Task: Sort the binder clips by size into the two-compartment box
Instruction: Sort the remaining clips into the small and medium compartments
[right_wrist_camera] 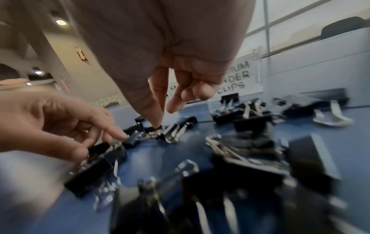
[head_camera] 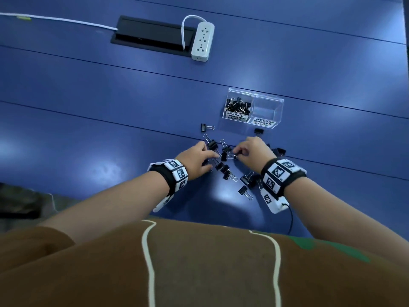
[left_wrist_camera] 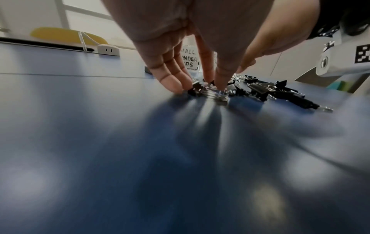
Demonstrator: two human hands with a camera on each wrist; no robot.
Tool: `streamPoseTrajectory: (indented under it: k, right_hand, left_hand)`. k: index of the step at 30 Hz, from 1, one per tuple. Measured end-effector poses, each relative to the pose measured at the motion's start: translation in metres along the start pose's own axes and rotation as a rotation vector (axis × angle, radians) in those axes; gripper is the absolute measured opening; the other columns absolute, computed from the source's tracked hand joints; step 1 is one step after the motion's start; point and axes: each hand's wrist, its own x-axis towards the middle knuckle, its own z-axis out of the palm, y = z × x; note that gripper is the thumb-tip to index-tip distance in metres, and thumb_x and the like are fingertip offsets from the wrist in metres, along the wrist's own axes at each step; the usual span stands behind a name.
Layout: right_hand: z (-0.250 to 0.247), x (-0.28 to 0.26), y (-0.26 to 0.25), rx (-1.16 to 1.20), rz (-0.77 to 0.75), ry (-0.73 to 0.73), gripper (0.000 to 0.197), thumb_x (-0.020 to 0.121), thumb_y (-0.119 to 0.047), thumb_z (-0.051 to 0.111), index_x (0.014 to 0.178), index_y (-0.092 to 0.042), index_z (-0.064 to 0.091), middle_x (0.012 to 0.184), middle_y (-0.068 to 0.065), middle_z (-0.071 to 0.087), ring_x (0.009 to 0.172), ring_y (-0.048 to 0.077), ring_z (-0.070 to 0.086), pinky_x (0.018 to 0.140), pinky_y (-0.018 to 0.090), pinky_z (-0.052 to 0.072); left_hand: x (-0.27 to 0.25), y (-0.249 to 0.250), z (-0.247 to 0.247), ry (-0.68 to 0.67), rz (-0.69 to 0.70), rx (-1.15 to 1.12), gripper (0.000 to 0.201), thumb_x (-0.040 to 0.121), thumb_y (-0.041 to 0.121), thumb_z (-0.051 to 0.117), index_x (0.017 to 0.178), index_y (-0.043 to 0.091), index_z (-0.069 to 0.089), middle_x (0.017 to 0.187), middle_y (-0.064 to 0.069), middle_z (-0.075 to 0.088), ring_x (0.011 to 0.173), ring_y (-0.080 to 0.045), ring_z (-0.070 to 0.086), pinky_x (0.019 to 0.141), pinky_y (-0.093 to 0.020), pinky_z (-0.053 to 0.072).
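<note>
A clear two-compartment box [head_camera: 268, 99] stands on the blue table. Its left compartment, labelled SMALL BINDER CLIPS, holds several small clips [head_camera: 238, 106]. The right compartment [head_camera: 265, 111], labelled MEDIUM BINDER CLIPS, holds none. Several black binder clips [head_camera: 224, 167] lie scattered in front of the box. My left hand [head_camera: 213, 161] reaches into this pile with straight fingers [left_wrist_camera: 220, 82], its index fingertip [right_wrist_camera: 120, 136] touching one clip. My right hand [head_camera: 238, 152] pinches a binder clip [right_wrist_camera: 160, 134] between thumb and index finger, with its other fingers curled.
A white power strip [head_camera: 202, 42] lies beside a black cable hatch [head_camera: 152, 35] at the far side, with a white cable [head_camera: 55, 19] running left. Single clips lie at the box's front left [head_camera: 207, 127] and front right [head_camera: 259, 131]. More clips [head_camera: 245, 191] lie under my right wrist.
</note>
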Motion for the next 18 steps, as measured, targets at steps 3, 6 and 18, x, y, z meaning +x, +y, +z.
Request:
streamPoseTrajectory:
  k: [3, 6, 18]
  right_hand:
    - [0.004, -0.012, 0.015, 0.053, 0.086, 0.046, 0.032, 0.083, -0.010, 0.055, 0.109, -0.024, 0.067, 0.081, 0.000, 0.049, 0.097, 0.028, 0.050, 0.094, 0.037, 0.045]
    - [-0.001, -0.025, 0.024, 0.213, 0.140, 0.219, 0.033, 0.080, -0.003, 0.055, 0.104, -0.022, 0.068, 0.076, 0.005, 0.053, 0.083, 0.023, 0.052, 0.080, 0.029, 0.044]
    - [0.027, -0.079, 0.036, 0.204, 0.188, 0.124, 0.031, 0.078, -0.001, 0.059, 0.101, -0.020, 0.069, 0.092, -0.002, 0.049, 0.090, 0.017, 0.048, 0.084, 0.028, 0.044]
  left_hand:
    - [0.002, 0.002, 0.005, 0.036, 0.007, -0.037, 0.047, 0.087, 0.024, 0.062, 0.133, 0.025, 0.052, 0.113, -0.009, 0.043, 0.085, -0.020, 0.047, 0.084, -0.038, 0.051]
    - [0.006, 0.006, 0.005, 0.108, 0.016, -0.047, 0.047, 0.087, 0.022, 0.061, 0.133, 0.020, 0.051, 0.117, -0.010, 0.043, 0.085, -0.018, 0.045, 0.086, -0.039, 0.051]
    - [0.008, 0.031, 0.020, -0.027, 0.141, 0.085, 0.031, 0.086, 0.035, 0.062, 0.116, 0.026, 0.059, 0.108, -0.006, 0.045, 0.097, -0.023, 0.048, 0.079, -0.041, 0.053]
